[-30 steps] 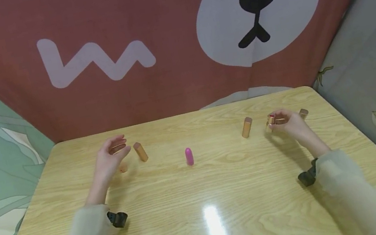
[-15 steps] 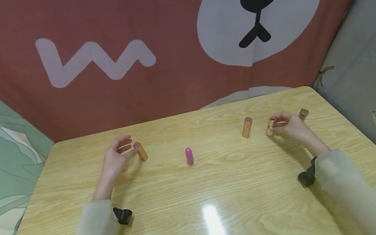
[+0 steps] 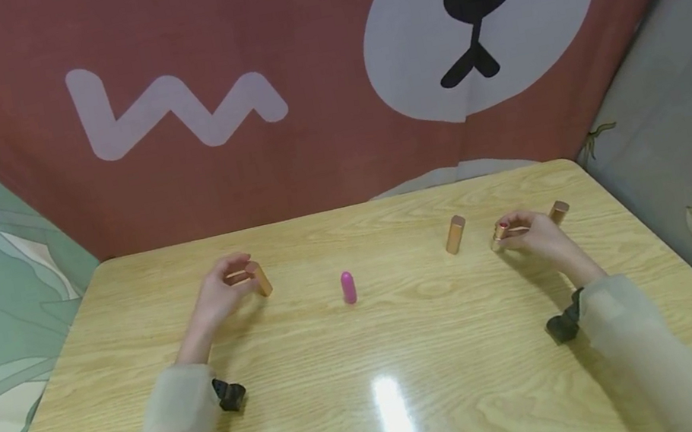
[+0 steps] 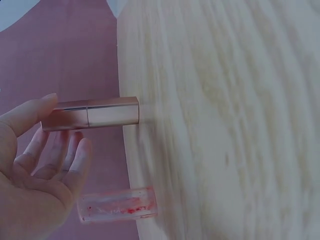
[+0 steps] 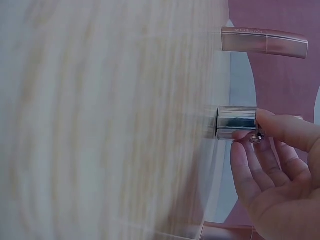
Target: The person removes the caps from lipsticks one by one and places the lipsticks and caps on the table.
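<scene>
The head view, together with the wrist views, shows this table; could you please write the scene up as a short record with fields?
Left grip: at the upper end of the left copper tube; firmness of hold unclear
Right grip: pinches a shiny cylinder
Near left grip: clear tube with red smears
Between grips: magenta piece, middle copper tube
Right of right grip: right copper tube, partly hidden
Surface: wood-grain table
Backdrop: red-brown cloth

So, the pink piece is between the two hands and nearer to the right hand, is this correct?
Not quite: the head view shows the pink piece nearer to the left hand, not the right hand. It is indeed between them.
</scene>
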`<state>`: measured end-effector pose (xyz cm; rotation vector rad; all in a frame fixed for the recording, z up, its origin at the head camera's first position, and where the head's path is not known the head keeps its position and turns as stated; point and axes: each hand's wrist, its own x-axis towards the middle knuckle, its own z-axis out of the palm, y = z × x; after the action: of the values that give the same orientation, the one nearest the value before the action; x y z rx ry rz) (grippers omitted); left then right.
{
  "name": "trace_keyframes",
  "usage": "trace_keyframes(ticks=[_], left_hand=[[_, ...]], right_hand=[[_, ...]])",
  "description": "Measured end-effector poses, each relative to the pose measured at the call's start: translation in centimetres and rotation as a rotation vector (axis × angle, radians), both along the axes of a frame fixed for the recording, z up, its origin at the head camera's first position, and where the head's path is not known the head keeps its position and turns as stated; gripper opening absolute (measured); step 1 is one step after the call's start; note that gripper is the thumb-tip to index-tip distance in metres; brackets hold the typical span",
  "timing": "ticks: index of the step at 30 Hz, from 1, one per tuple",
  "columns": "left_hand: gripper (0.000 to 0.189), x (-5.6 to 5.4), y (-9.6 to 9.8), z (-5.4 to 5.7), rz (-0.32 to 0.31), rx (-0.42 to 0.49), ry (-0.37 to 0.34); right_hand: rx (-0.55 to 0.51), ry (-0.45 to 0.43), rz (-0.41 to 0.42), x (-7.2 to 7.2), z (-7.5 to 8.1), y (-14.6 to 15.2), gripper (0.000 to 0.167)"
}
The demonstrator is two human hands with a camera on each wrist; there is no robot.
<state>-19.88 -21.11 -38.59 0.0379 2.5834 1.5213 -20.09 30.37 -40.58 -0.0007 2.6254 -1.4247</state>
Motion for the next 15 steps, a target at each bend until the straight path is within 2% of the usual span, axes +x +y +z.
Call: trace_keyframes(ticks=[10, 15], left_hand=[[0.05, -0.07, 0.28, -0.2, 0.02, -0.024, 0.007], [0.049, -0.02, 0.34, -0.34, 0.04, -0.029, 0.01]], right_hand=[[0.034, -0.007, 0.005, 0.05, 0.11, 0.22, 0.049], [0.019, 0.006, 0.01, 0.38, 0.3, 0.14, 0.056]])
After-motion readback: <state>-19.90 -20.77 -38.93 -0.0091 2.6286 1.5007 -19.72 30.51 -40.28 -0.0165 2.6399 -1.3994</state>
